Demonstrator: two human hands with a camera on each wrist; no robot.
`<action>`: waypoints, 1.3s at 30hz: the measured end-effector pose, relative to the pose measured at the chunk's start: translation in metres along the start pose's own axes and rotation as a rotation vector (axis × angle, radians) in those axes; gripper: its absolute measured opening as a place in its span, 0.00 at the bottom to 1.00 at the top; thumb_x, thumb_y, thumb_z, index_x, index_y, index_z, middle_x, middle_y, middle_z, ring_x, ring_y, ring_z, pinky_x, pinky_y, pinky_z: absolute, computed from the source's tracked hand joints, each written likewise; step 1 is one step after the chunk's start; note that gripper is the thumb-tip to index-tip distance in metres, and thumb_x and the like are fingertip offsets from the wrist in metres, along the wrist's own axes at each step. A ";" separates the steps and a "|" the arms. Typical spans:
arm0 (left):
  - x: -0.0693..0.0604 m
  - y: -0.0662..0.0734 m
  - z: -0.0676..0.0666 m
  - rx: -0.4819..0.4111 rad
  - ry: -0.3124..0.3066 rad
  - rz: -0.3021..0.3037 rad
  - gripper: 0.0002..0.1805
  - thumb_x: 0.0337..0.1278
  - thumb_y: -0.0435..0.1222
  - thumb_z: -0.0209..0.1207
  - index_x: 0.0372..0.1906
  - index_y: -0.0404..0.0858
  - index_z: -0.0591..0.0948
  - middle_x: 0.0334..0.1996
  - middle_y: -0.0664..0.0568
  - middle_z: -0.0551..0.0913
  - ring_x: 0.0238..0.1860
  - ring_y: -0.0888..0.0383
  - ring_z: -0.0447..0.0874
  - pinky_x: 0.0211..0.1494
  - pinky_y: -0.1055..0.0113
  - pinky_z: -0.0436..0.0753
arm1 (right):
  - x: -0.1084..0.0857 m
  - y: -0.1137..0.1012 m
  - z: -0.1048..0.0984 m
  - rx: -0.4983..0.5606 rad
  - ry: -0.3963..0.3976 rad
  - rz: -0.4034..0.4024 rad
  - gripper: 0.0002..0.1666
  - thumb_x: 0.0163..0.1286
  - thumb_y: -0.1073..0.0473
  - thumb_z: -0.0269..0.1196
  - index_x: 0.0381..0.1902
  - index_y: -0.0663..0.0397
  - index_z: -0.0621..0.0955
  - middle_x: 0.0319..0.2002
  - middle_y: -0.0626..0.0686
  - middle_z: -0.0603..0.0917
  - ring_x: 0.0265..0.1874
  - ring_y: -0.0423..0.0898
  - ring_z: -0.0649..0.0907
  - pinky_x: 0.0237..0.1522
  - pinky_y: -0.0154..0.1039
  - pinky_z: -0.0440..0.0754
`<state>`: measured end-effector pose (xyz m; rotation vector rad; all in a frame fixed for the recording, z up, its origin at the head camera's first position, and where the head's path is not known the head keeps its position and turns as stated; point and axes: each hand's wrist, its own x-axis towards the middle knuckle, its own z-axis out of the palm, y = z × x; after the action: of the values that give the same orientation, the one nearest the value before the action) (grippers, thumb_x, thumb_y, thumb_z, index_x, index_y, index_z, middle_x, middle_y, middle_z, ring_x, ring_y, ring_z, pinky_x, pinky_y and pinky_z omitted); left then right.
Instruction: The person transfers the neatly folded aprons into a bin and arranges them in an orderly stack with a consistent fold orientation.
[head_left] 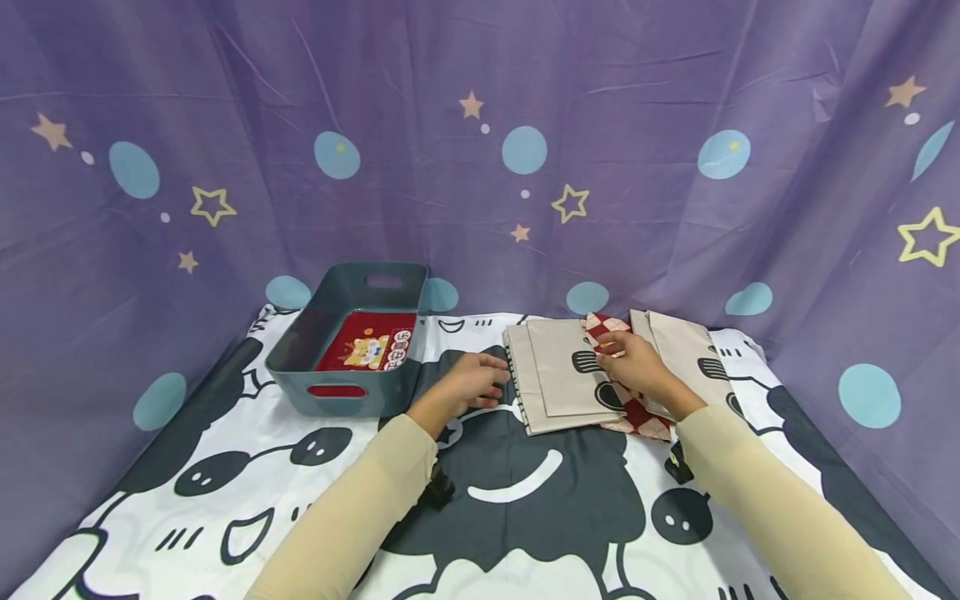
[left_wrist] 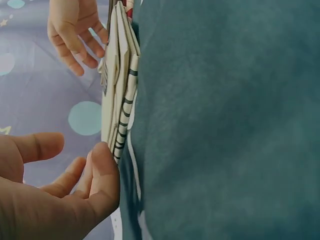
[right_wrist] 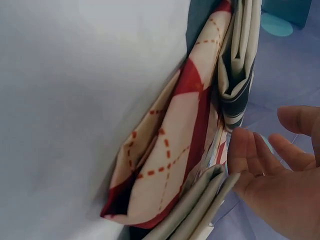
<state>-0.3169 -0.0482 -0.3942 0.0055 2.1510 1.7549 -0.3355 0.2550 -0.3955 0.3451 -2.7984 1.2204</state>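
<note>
A folded beige cloth (head_left: 557, 367) with black cartoon prints lies at the middle back of the table. My left hand (head_left: 474, 382) is at its left edge, fingers loosely bent and gripping nothing. In the left wrist view the fingertips (left_wrist: 106, 152) overlap the cloth's striped edge; I cannot tell whether they touch. A red-and-cream checked cloth (head_left: 647, 421) lies partly under the beige cloth. My right hand (head_left: 637, 367) is over it, thumb and fingers apart. Another folded beige cloth (head_left: 686, 354) lies just right of that hand. In the right wrist view the fingers are beside the folded layers (right_wrist: 235, 100).
A blue-grey bin (head_left: 330, 404) with handle slots stands at the back left. A red printed piece (head_left: 360, 329) with a cartoon animal lies inside. The tablecloth (head_left: 517, 533) bears black-and-white cartoons. A purple curtain (head_left: 450, 67) hangs behind the table.
</note>
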 end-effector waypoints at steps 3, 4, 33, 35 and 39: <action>0.003 -0.001 0.002 -0.038 0.006 -0.031 0.22 0.70 0.32 0.58 0.66 0.31 0.76 0.51 0.39 0.81 0.31 0.56 0.79 0.36 0.64 0.86 | 0.003 0.004 0.000 -0.009 -0.007 0.027 0.25 0.73 0.63 0.60 0.63 0.73 0.75 0.51 0.71 0.84 0.35 0.51 0.87 0.34 0.36 0.83; 0.004 -0.002 0.003 -0.042 0.006 -0.038 0.23 0.70 0.32 0.58 0.66 0.32 0.75 0.51 0.40 0.81 0.31 0.56 0.79 0.36 0.63 0.86 | 0.004 0.005 0.000 -0.010 -0.012 0.034 0.25 0.73 0.63 0.60 0.63 0.74 0.75 0.50 0.71 0.84 0.33 0.50 0.87 0.33 0.36 0.82; 0.021 -0.003 0.032 -0.169 0.088 -0.055 0.22 0.65 0.26 0.59 0.64 0.26 0.75 0.37 0.42 0.76 0.33 0.54 0.76 0.38 0.64 0.87 | 0.013 0.005 0.006 0.202 -0.103 0.339 0.22 0.70 0.67 0.64 0.59 0.69 0.77 0.31 0.50 0.80 0.21 0.39 0.77 0.25 0.34 0.77; 0.021 -0.003 0.034 -0.169 0.113 -0.055 0.21 0.64 0.25 0.58 0.61 0.26 0.76 0.34 0.44 0.75 0.29 0.57 0.74 0.34 0.67 0.86 | 0.012 0.004 0.006 0.214 -0.111 0.354 0.22 0.70 0.67 0.64 0.60 0.69 0.77 0.30 0.50 0.80 0.20 0.38 0.76 0.24 0.34 0.76; 0.022 -0.002 0.037 -0.162 0.142 -0.053 0.19 0.63 0.25 0.58 0.58 0.26 0.77 0.32 0.46 0.75 0.26 0.58 0.74 0.32 0.69 0.85 | 0.012 0.001 0.007 0.220 -0.107 0.353 0.22 0.69 0.68 0.64 0.60 0.70 0.77 0.31 0.51 0.80 0.19 0.39 0.75 0.24 0.33 0.76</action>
<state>-0.3263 -0.0087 -0.4079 -0.2219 2.0757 1.9458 -0.3471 0.2486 -0.3996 -0.0825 -2.9070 1.6319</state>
